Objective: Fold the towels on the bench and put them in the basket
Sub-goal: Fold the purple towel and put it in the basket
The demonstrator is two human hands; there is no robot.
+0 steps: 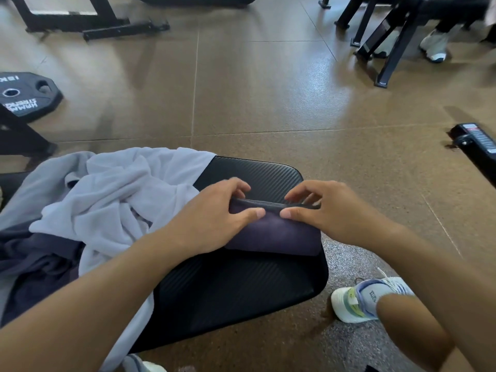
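Upside-down, partly cut-off white "HAMMER STRENGTH" lettering on the black weight plate (24, 95); other labels illegible.

Bench (241, 291) ribbed matt vinyl; towels (120, 189) soft cloth.

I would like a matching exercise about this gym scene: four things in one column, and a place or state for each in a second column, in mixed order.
Things:
1. dark purple towel
2. light grey towel
3. weight plate
4. white sneaker

Places or states:
A. lies flat on the floor, far left
B. folded, pinched at its far edge by both hands
C. on the floor, right of the bench
D. crumpled on the bench's left side

Pairs: 1-B, 2-D, 3-A, 4-C
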